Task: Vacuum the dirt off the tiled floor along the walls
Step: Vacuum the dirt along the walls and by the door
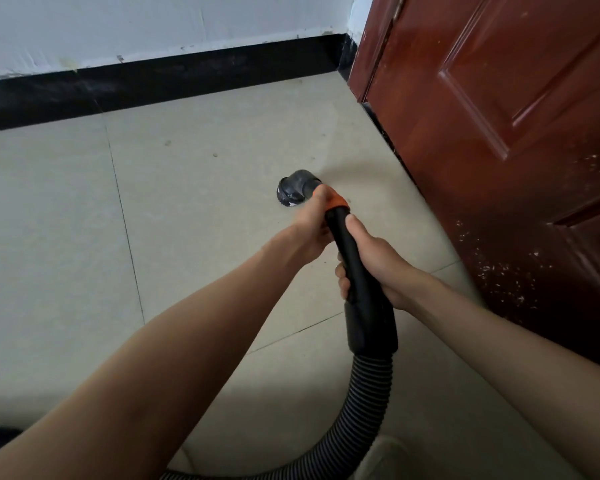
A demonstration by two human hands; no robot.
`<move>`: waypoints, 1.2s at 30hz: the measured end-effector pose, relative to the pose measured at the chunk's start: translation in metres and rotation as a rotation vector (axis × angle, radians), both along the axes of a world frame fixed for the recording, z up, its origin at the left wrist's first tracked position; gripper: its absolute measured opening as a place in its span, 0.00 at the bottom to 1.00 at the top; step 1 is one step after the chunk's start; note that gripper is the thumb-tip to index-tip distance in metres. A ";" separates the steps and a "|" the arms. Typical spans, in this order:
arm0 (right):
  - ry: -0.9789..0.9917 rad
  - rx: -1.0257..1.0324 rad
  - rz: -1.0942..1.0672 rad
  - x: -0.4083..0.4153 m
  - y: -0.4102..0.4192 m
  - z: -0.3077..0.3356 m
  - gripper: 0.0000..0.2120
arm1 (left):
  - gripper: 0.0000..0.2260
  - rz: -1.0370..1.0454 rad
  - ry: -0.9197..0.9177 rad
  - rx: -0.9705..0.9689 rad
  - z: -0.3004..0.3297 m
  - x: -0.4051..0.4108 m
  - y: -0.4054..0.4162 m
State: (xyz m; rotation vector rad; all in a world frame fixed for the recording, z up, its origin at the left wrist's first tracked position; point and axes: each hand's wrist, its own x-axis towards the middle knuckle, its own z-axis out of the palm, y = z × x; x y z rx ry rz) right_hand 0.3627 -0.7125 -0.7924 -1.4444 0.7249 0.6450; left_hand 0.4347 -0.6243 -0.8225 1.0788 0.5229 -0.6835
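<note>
While your left hand (pixel 309 226) clasps the orange collar (pixel 336 200) and your right hand (pixel 378 268) grips the black wand (pixel 355 271), the round nozzle (pixel 293 188) sits left of the red-brown door (pixel 499 133), on the tiled floor (pixel 194 220).

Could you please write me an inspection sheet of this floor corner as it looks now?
Surface: beige tiled floor, small specks near the baseboard.
Job's things: vacuum nozzle at the floor; black wand.
Clutter: nothing seen.
Grippers: left hand grips the wand by the orange collar; right hand grips it lower.
Cables: ribbed hose trails back.
Surroundings: white wall, black baseboard, brown door.
</note>
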 end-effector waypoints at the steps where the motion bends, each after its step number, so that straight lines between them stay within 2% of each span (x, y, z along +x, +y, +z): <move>1: 0.000 -0.008 0.022 -0.002 0.002 0.000 0.27 | 0.10 0.008 0.010 -0.019 -0.001 -0.001 0.005; 6: 0.038 -0.026 0.060 -0.027 0.000 0.004 0.27 | 0.10 -0.106 0.098 -0.067 0.000 -0.019 0.017; 10: 0.028 -0.130 0.064 -0.040 0.009 0.012 0.28 | 0.10 -0.240 0.125 0.138 0.016 -0.021 0.013; 13: -0.019 -0.242 0.132 -0.036 0.023 0.020 0.29 | 0.09 -0.300 0.039 0.295 0.027 -0.017 0.019; 15: -0.051 -0.308 0.175 -0.035 0.035 0.025 0.28 | 0.08 -0.332 0.003 0.327 0.031 -0.018 0.029; 18: -0.072 -0.322 0.252 -0.039 0.050 0.026 0.26 | 0.06 -0.283 0.017 0.244 0.028 -0.024 0.053; 21: -0.028 -0.164 0.307 -0.047 0.055 0.020 0.22 | 0.15 -0.223 0.067 0.142 0.011 -0.035 0.076; 24: 0.009 -0.027 0.280 -0.059 0.056 0.010 0.19 | 0.23 -0.250 0.098 0.080 -0.005 -0.047 0.085; 28: -0.026 -0.190 0.289 -0.075 0.049 0.002 0.19 | 0.24 -0.294 0.112 0.050 -0.009 -0.058 0.073; 36: -0.056 -0.224 0.194 -0.106 0.036 -0.002 0.20 | 0.17 -0.449 0.131 0.049 -0.006 -0.073 0.050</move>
